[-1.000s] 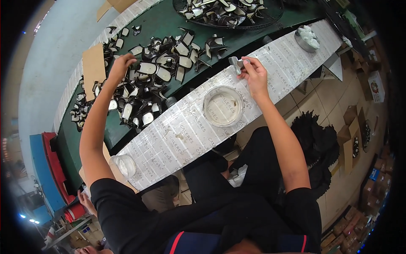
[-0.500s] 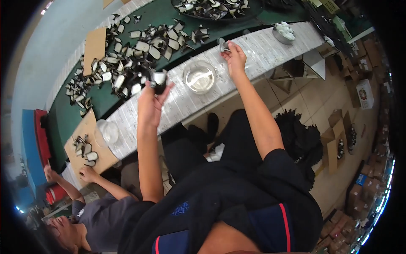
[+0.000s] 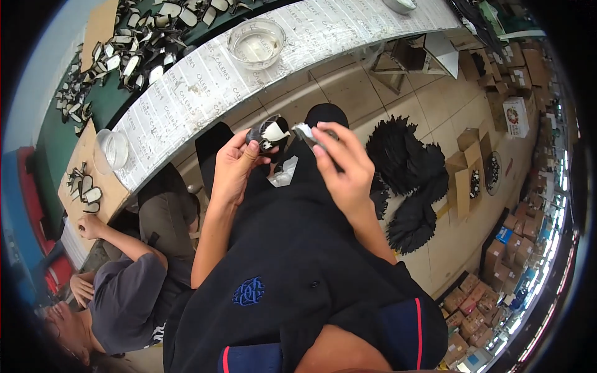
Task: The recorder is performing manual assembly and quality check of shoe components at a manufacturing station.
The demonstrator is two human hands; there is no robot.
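In front of my lap, my left hand (image 3: 235,166) grips a black curved shoe piece (image 3: 272,134) with a white patch, its fingers wrapped round the lower left side. Close to its right, my right hand (image 3: 346,163) pinches a small grey-white curved piece (image 3: 303,132) between thumb and fingers. A narrow gap parts the two pieces. Just beyond, a round clear bowl (image 3: 254,48) sits on the paper-covered bench edge (image 3: 199,90). Similar black and white shoe pieces (image 3: 152,37) lie heaped on the green surface behind it.
At the left a co-worker (image 3: 127,298) sits by a brown board (image 3: 99,180) with several pieces, next to another clear bowl (image 3: 112,151). A metal bowl (image 3: 400,5) stands at the far right of the bench. Black piles (image 3: 407,168) and an open carton (image 3: 463,171) are on the floor.
Both hands have come back from over the bench to in front of my lap, bringing the two pieces close together. The view has shifted, so the bench sits higher in the picture.
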